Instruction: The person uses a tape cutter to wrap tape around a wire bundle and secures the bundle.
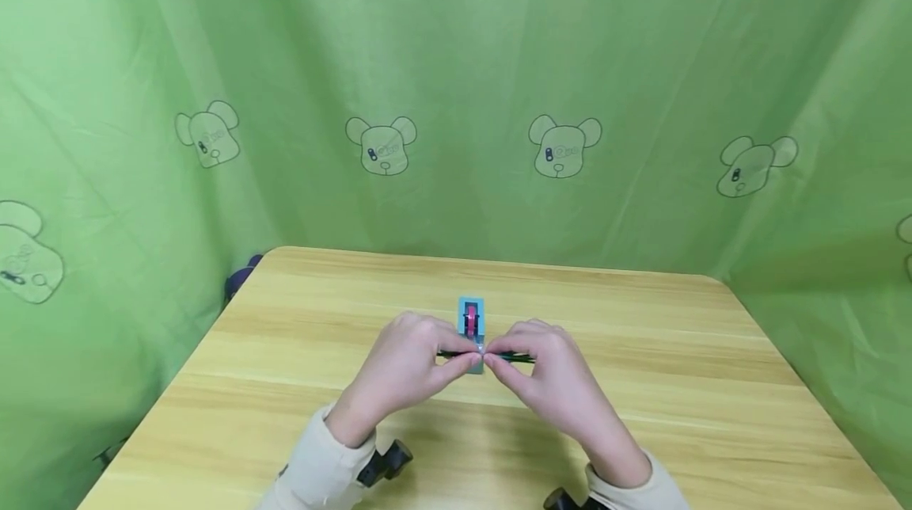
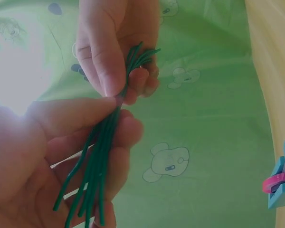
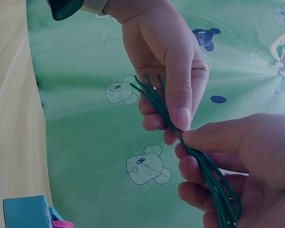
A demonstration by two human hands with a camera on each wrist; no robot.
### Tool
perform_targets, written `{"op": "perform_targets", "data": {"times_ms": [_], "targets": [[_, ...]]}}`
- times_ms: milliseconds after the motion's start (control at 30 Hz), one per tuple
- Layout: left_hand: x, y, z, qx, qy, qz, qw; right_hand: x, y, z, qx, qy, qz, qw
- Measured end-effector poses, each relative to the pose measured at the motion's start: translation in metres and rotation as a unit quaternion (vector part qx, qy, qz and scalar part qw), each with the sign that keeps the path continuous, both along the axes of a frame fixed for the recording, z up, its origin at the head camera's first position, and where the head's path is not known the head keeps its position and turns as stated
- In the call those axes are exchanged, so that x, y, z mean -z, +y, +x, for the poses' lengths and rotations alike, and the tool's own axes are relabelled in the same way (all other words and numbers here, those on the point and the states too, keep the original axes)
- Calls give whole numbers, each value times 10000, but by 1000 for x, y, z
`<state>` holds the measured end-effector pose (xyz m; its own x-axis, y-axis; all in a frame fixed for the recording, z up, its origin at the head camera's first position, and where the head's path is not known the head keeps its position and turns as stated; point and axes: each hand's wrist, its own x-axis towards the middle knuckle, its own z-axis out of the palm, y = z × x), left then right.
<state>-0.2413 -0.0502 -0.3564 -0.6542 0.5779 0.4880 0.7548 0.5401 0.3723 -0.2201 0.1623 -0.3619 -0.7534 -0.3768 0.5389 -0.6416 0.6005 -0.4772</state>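
Observation:
Both hands meet over the table, each pinching the middle of a bundle of thin green strands (image 2: 102,147), which look like coated wires. My left hand (image 1: 402,363) grips it between thumb and index finger. My right hand (image 1: 563,375) pinches it right beside, the fingertips almost touching. In the right wrist view the strands (image 3: 213,180) fan out at both ends. Around the pinched spot there may be a bit of clear tape, mostly hidden by the fingertips. A blue tape dispenser (image 1: 480,326) with a pink roll (image 1: 471,318) stands just beyond and partly under the hands.
The wooden table (image 1: 641,336) has rounded far corners. Green curtains (image 1: 456,58) with bear-head prints hang behind it and at both sides. A dark purple object (image 1: 238,282) shows past the table's left edge.

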Motion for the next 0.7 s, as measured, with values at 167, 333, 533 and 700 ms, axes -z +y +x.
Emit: {"op": "perform_targets", "data": {"times_ms": [167,333,533,700], "targets": [[-1,-1,0,125,18,-86,9999,0,1,1,42,98,182,9998],[-2,-1,-1,118,-244,-63,9996,0,0,1,62,158,172,9997],[1,0,-2,71,-676,35,9977,2,-1,1,106,253,100,9996],[1,0,-3,101,-663,112,9977,4,-2,0,115,223,-11,9997]]}}
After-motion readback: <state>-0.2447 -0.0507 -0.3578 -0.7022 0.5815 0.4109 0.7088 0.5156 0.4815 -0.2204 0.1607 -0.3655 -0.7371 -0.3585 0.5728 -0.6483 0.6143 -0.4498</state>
